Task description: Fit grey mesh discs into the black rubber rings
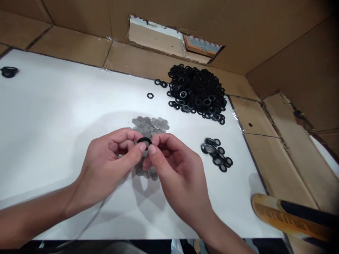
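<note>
Between both hands I hold a black rubber ring washer (144,139), with a grey disc showing in its opening. My left hand (113,162) pinches its left side between thumb and fingers. On the right edge, the thumb and forefinger of my right hand (177,165) close on the same washer. Below and behind the fingers lies a pile of thin grey mesh-like discs (148,123), partly hidden by the hands. To the right rests a small group of black washers with grey discs in them (218,157).
A large heap of black washers (197,90) lies at the back right, with a loose washer (150,95) beside it. More black rings (9,72) sit at the far left. Cardboard walls (79,49) border the white table (53,116). A yellow and dark cylinder (283,215) lies at front right.
</note>
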The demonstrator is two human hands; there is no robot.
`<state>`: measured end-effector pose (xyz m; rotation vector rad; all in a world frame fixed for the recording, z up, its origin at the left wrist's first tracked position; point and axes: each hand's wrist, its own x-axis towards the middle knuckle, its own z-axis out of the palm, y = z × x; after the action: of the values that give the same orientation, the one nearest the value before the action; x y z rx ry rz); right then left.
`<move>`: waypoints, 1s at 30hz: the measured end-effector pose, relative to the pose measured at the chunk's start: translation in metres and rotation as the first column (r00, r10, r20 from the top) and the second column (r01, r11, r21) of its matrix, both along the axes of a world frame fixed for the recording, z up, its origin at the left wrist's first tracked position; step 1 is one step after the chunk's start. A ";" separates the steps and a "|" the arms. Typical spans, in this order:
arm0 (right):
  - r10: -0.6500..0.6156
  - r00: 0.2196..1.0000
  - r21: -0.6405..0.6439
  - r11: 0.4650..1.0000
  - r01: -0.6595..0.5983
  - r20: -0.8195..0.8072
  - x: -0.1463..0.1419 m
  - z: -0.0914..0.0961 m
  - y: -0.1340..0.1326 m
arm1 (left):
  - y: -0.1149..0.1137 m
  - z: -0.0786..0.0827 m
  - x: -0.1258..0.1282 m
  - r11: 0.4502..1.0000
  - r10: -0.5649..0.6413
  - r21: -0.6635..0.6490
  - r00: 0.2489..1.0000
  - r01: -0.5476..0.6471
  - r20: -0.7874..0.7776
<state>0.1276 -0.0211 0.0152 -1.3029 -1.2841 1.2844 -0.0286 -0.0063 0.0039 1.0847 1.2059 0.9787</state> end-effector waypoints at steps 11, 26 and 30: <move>-0.046 0.997 0.003 0.999 0.047 -0.057 -0.001 -0.002 -0.004 | 0.000 0.005 0.001 0.999 0.024 0.030 1.000 -0.024 -0.020; -0.068 0.997 0.018 0.997 0.069 -0.046 -0.002 -0.001 -0.002 | 0.002 0.004 0.001 0.997 0.053 0.056 0.998 -0.051 -0.030; -0.067 0.997 0.053 0.996 0.070 -0.049 -0.001 0.000 -0.001 | -0.001 0.004 0.000 0.998 0.039 0.048 0.997 -0.036 -0.061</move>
<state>0.1264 -0.0223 0.0154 -1.2602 -1.2230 1.2169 -0.0281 -0.0071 0.0077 1.1397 1.2631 1.0131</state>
